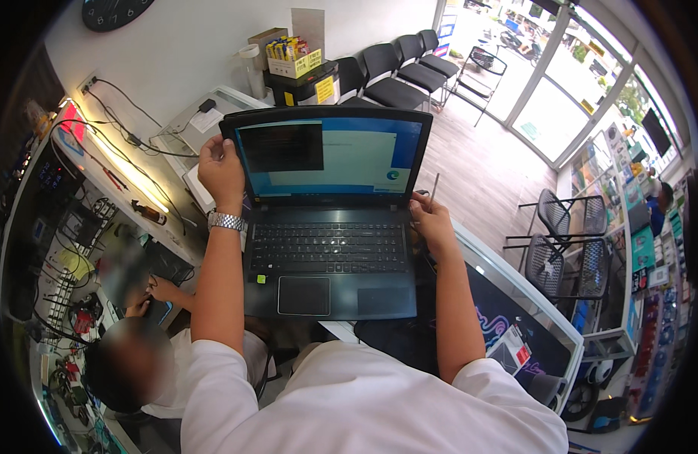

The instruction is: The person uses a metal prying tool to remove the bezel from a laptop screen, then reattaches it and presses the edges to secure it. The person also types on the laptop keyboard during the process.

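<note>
On a glass-topped desk [500,265] directly in front of the person sits an open black laptop [326,250], its long axis running left to right and its lit screen [330,155] facing them. The left hand [222,172] is closed around the screen's upper left edge, a metal watch [226,221] on that wrist. The right hand [431,219] rests against the laptop's right side near the hinge, fingers curled around a thin rod-like tool [434,188]. Both hands are equally close. Another person sits low at the left.
</note>
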Demonstrator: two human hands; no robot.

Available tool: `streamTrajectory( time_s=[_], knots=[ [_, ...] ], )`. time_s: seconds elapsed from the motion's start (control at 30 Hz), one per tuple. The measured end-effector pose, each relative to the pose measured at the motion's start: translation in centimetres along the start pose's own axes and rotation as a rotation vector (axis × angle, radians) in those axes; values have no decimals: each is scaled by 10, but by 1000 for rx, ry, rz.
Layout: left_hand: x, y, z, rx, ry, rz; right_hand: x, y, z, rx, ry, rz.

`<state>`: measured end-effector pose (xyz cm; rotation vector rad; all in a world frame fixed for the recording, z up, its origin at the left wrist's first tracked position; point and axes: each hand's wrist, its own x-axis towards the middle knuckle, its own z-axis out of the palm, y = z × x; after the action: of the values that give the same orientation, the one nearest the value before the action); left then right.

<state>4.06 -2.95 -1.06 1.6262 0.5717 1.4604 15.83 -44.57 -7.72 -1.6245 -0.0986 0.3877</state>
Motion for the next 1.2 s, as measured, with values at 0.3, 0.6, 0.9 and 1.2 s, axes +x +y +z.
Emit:
streamTrajectory(
  time_s=[0.3, 0.6, 0.9, 1.2],
  knots=[
    [-17, 50, -13, -126, -5, -96, 8, -29, -5, -265, 315, -259],
    [-35, 56, -28, -231, -30, -105, 31, -150, 23, -628, 258, -1144],
    [-53, 53, -41, -291, -65, -100, 38, -185, 35, -853, 51, -1292],
    [-21, 72, -26, -19, -80, 95, 45, -193, 31, -864, 4, -1299]
  ],
)
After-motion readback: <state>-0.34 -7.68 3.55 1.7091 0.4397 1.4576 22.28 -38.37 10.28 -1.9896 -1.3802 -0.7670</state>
